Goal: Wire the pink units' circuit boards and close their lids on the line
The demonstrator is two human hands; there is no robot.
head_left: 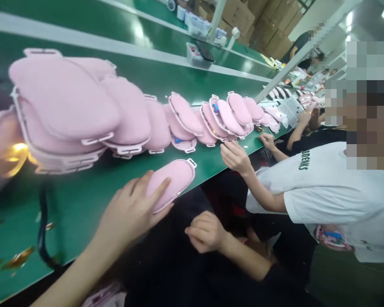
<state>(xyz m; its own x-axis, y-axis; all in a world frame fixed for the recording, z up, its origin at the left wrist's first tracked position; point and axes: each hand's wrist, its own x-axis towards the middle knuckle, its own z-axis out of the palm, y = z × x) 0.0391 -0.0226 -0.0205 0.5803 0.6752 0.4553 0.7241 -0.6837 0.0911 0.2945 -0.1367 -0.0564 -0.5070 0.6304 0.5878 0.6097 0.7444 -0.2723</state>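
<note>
My left hand (132, 204) is wrapped round a pink oval case (171, 183) with white edge loops, holding it at the front edge of the green table. The case looks closed. To the right, my right hand (208, 232) hangs in front of the table edge with its fingers curled. Whether anything is inside those fingers is hidden. Beyond my left hand, a pile of similar pink cases (77, 98) lies along the table, some stacked on one another. A half-open case (183, 143) shows something blue inside.
A co-worker's hand (237, 157) reaches to the row of cases from the right. Gold scraps (19, 259) and a black cable (43, 230) lie at the lower left. A clear box (198, 57) stands farther back on the green table (92, 204).
</note>
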